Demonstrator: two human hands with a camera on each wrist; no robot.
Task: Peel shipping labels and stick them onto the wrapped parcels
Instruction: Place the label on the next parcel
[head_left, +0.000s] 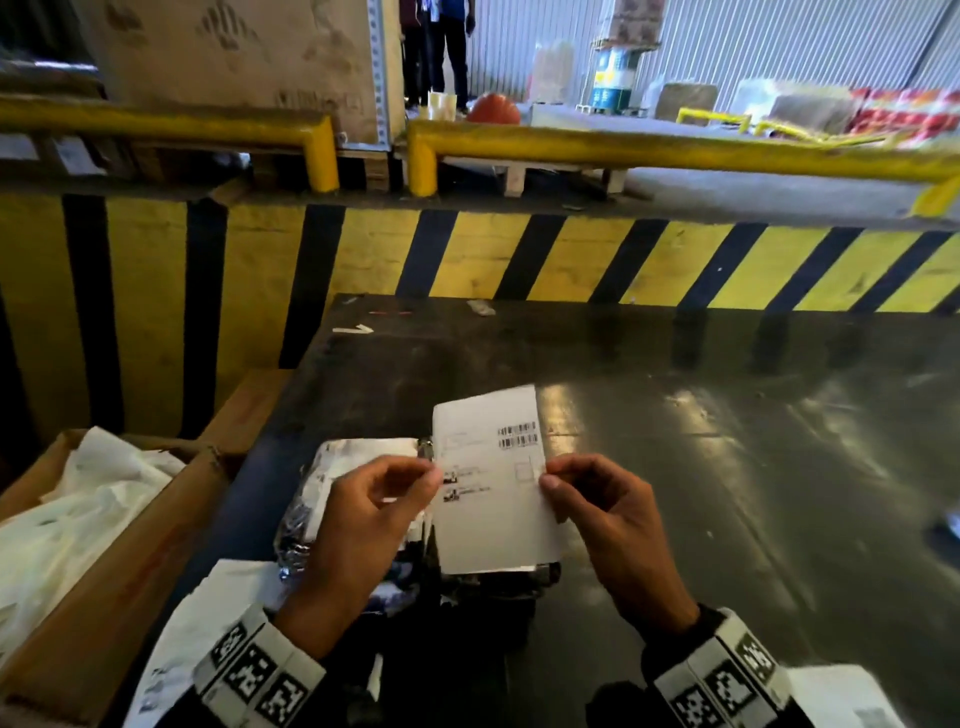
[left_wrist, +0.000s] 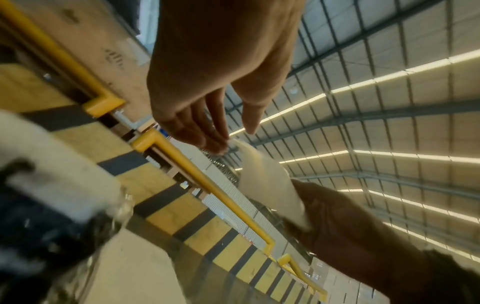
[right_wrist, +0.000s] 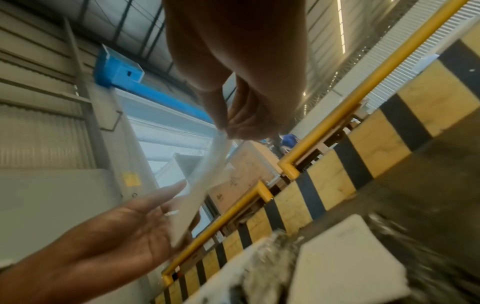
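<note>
A white shipping label with barcodes is held upright between both hands, above a parcel wrapped in clear crinkled plastic on the dark table. My left hand pinches the label's left edge between thumb and fingertips. My right hand pinches its right edge. In the left wrist view the left fingertips meet the label and the right hand holds its far end. In the right wrist view the right hand grips the label, with the left hand behind it and the parcel below.
A cardboard box with white plastic bags stands left of the table. White sheets lie at the table's near edge, left and right. A yellow-and-black striped wall and yellow rails run behind. People stand far back.
</note>
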